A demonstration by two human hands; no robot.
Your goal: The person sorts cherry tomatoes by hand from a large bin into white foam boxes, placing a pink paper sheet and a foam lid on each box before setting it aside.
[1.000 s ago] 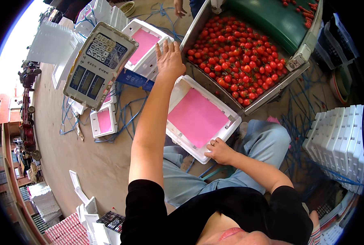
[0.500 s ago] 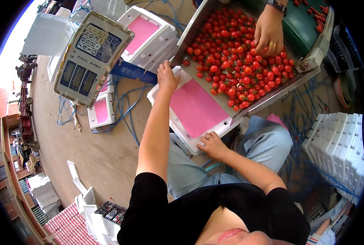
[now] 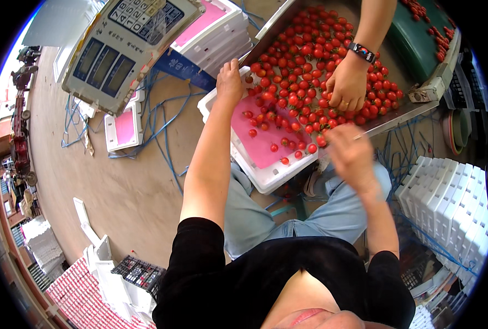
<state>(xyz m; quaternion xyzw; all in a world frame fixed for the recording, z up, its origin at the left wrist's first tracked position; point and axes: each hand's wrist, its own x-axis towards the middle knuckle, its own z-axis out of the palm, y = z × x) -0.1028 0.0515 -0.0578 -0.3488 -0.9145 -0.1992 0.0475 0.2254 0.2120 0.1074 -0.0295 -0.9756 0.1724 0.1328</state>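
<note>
Cherry tomatoes (image 3: pixel 304 71) cover a metal-sided tray (image 3: pixel 277 19) and spill over its near lip into a white plastic box (image 3: pixel 268 183). Pink paper (image 3: pixel 255 140) lines that box, which sits above my knees. At the box's far left corner, beside the tray, my left hand (image 3: pixel 230 82) has its fingers curled over the rim. My right hand (image 3: pixel 350 156) hovers at the tray's near edge by the box's right end; motion blur smears its fingers. A co-worker's hand (image 3: pixel 348 85) with a dark wristband reaches into the tomatoes from the far side.
A scale display (image 3: pixel 104 68) on a blue post (image 3: pixel 186 68) stands at left. Behind it are stacked white boxes (image 3: pixel 222 35) with pink liners. More white boxes (image 3: pixel 446 200) are stacked at right. Blue straps (image 3: pixel 164 123) lie on the floor. A green surface (image 3: pixel 411 41) adjoins the tray.
Tomatoes have rolled from the tray into the box. My right hand has left the box's near rim and moved right and up to the tray's edge. The co-worker's hand has shifted nearer.
</note>
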